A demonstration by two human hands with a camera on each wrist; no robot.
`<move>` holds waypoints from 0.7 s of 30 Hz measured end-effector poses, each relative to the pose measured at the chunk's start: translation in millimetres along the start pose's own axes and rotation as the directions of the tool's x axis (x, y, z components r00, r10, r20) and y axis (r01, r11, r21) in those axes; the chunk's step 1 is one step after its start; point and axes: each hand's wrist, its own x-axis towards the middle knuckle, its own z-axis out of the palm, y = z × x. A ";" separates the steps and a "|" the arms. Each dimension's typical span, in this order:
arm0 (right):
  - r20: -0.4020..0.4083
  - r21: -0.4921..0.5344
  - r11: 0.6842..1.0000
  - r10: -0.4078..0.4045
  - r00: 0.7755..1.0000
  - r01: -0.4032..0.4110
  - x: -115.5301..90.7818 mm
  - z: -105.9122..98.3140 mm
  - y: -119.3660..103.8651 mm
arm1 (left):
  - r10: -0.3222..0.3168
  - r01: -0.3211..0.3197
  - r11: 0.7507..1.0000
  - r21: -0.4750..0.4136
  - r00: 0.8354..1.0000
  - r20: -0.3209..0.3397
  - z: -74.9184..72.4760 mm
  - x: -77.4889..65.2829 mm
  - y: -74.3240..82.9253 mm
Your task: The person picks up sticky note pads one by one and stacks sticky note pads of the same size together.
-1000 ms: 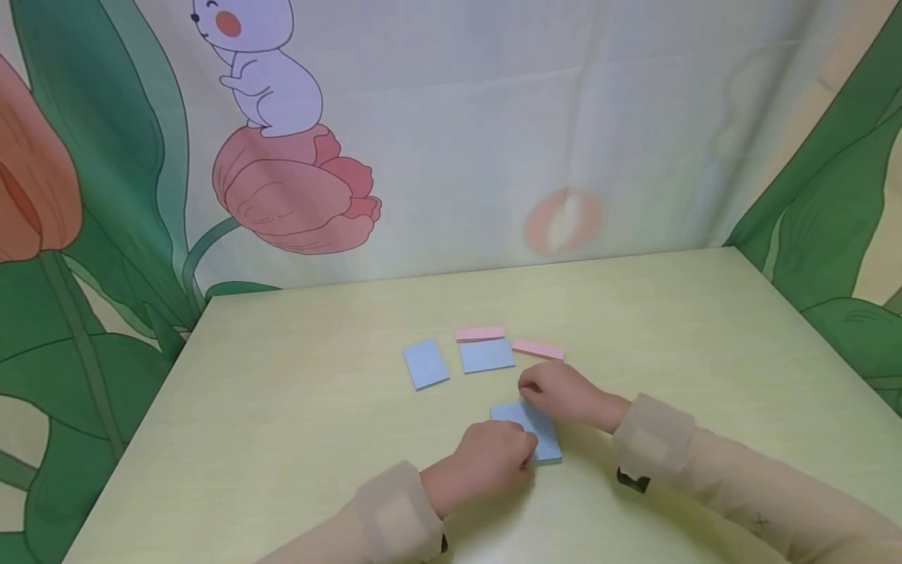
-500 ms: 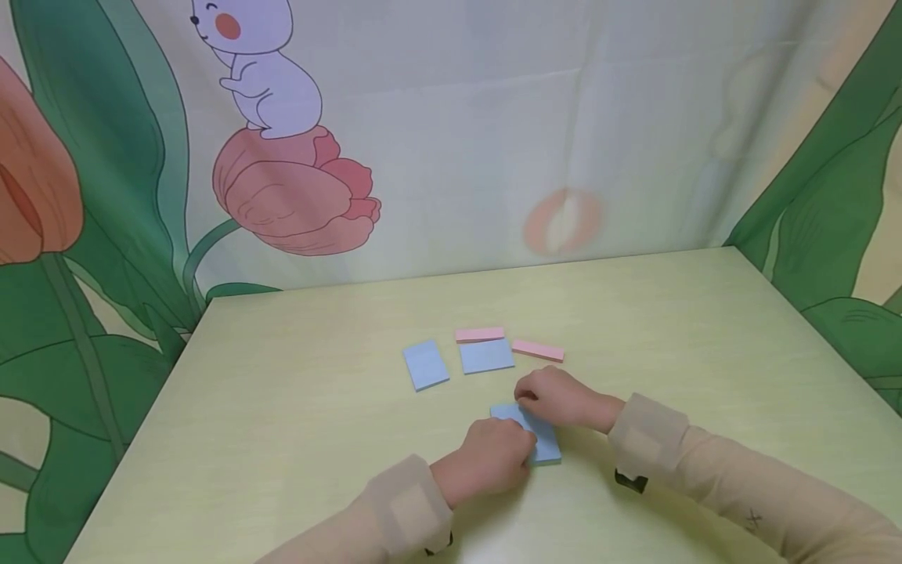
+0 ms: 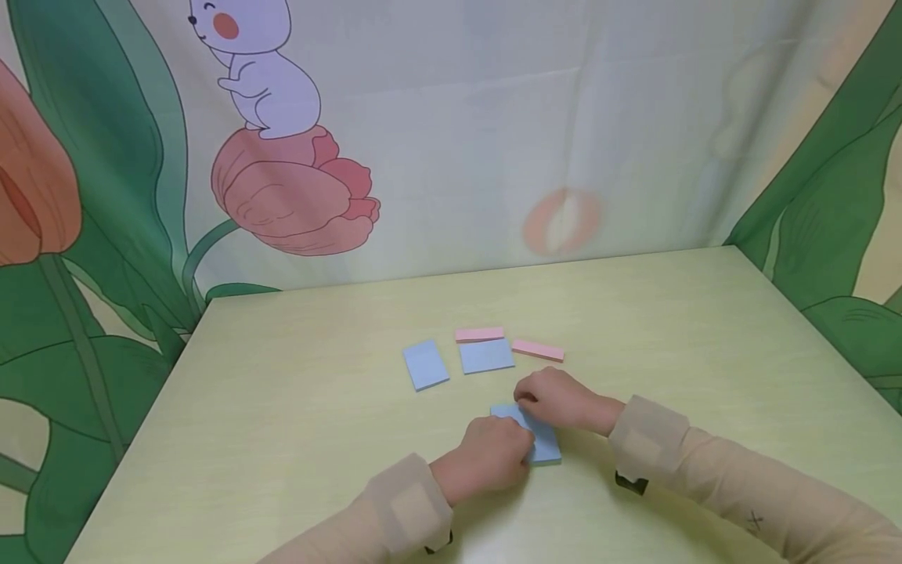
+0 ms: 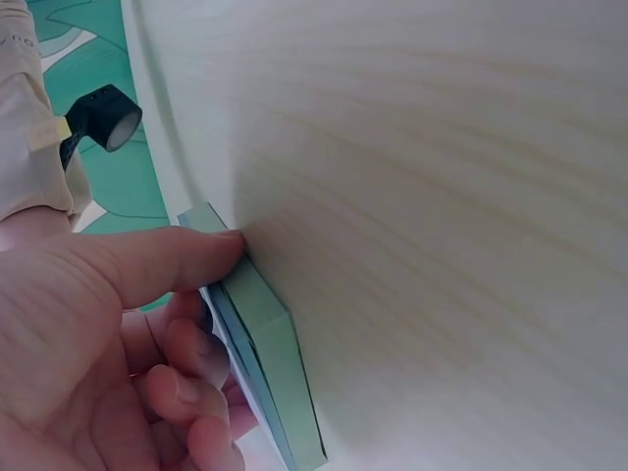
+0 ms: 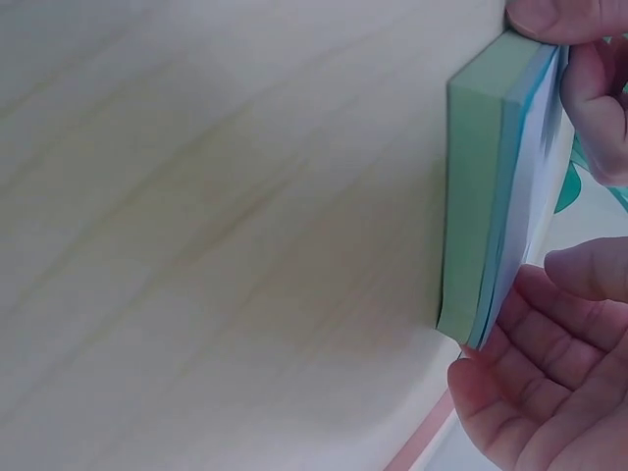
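A pad of sticky notes (image 3: 544,445), blue on top and green beneath, lies on the table between my hands. My left hand (image 3: 493,453) grips its near left side. In the left wrist view the thumb presses the green edge of the pad (image 4: 280,353), and the other fingers curl over its top face. At the pad's far right corner is my right hand (image 3: 557,398), fingers curled. The right wrist view shows the right hand's fingertips (image 5: 471,383) at the end of the pad (image 5: 474,196), its thumb raised above the top face. My palms hide part of the pad from above.
Beyond the hands lie two smaller blue note pads (image 3: 426,365) and two narrow pink pads (image 3: 539,350), one of which meets a blue pad's back edge. A printed cloth (image 3: 451,157) hangs behind the pale wooden table (image 3: 282,407).
Over the last second my right hand has shifted slightly left and toward me along the pad's far edge. My left hand has moved only a little; the pad stays in place.
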 end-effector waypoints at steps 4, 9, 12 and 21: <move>0.002 0.009 1.000 -0.002 1.000 0.002 -0.8 0.4 -0.7 | -0.005 0.005 1.000 -0.005 1.000 -0.001 -0.1 -0.4 -0.4; 0.000 0.012 1.000 -0.006 1.000 0.006 -0.7 1.4 -1.3 | -0.013 0.013 1.000 -0.009 1.000 0.007 0.3 -0.8 -0.8; 0.002 0.021 1.000 -0.003 1.000 0.003 -0.8 1.9 -1.9 | -0.014 0.014 1.000 -0.018 1.000 0.011 1.4 -0.8 -1.5; -0.010 0.031 0.999 -0.019 1.000 0.019 -0.6 4.1 -6.7 | -0.033 0.035 0.999 -0.038 0.999 0.043 1.6 -3.8 -3.9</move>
